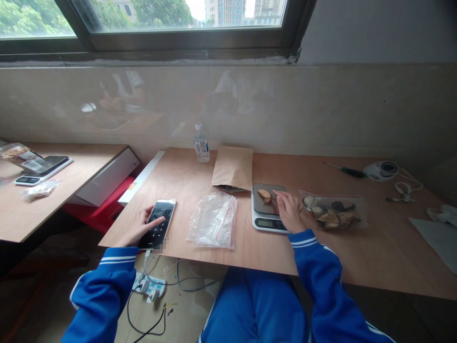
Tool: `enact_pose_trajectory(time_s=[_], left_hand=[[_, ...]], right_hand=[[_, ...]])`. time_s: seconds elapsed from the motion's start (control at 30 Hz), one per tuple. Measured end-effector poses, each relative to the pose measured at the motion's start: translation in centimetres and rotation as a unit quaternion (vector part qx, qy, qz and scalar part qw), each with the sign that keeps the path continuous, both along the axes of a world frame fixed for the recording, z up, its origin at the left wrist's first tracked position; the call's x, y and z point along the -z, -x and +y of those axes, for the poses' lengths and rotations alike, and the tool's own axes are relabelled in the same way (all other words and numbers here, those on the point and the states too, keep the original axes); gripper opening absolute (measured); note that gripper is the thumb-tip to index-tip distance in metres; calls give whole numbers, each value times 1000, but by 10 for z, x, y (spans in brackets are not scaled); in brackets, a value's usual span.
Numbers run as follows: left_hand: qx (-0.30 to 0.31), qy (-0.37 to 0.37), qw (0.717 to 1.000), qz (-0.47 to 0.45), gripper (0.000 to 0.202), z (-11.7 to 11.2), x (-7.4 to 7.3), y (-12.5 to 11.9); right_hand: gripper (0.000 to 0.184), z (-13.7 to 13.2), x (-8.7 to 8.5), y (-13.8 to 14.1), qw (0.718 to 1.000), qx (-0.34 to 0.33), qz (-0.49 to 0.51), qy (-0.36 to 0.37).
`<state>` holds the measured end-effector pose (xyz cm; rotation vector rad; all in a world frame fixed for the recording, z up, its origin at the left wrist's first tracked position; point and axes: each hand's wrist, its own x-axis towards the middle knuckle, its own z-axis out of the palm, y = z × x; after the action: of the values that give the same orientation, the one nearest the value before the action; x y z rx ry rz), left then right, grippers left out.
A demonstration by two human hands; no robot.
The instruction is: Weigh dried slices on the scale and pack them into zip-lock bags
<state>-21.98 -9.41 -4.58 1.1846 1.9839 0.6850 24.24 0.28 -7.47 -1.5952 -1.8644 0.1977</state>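
My left hand [141, 226] rests on a smartphone [159, 223] lying near the front left edge of the wooden table [221, 252], thumb stretched across its keypad screen. My right hand [289, 211] lies on a small digital kitchen scale [268, 206], fingers extended and together, fingertips beside a brown dried piece [265, 195] on the scale's platform. Just right of that hand lies a clear zip bag of dried pieces [333, 213]. A stack of empty clear zip bags [214, 220] lies between phone and scale.
A brown paper pouch [233, 167] and a water bottle [201, 143] stand behind the scale. A screwdriver [345, 170], a white round device [381, 170] and cable lie far right. A second table [53, 190] at left holds another scale and bags. A power strip [150, 287] lies on the floor.
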Motion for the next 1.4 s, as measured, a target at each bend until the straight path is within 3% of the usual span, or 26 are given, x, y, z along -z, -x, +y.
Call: enact_pose_trajectory(time_s=[0.1,0.27,0.47,0.67,0.87,1.0,1.07,1.13,1.23,1.3,1.4], left_hand=[[11,11,999,29,96,-3,0,2],[16,6,995,-98,90,-10,0,6],[-1,21,992,-121,105,-15,1,17],[30,38,991,-125,109,-19,-3,20],[23,15,994,-109,95,-14,3,22],[-2,-7,1000,-17,75,-12,-8,20],[-36,-47,994,92,68,-10,-18,4],[-74,-101,974,189,60,-6,-27,-26],[-30,-207,970,124,46,13,-29,-91],[34,-260,957,123,40,37,-22,-135],[59,-293,944,142,48,82,-5,-179]], right_hand=[[49,-17,2,-17,998,27,36,-48],[54,-34,3,-51,983,114,69,-123],[54,-43,11,-80,955,210,131,-164],[52,-44,17,-80,957,204,132,-157],[52,-46,17,-72,962,183,143,-142],[48,-50,5,-62,970,153,139,-130],[44,-51,-5,-48,973,137,124,-136],[38,-50,-17,-27,977,118,104,-147],[28,-49,-31,17,983,59,97,-146],[24,-49,-35,47,986,-4,107,-127],[25,-50,-33,85,983,-107,126,-80]])
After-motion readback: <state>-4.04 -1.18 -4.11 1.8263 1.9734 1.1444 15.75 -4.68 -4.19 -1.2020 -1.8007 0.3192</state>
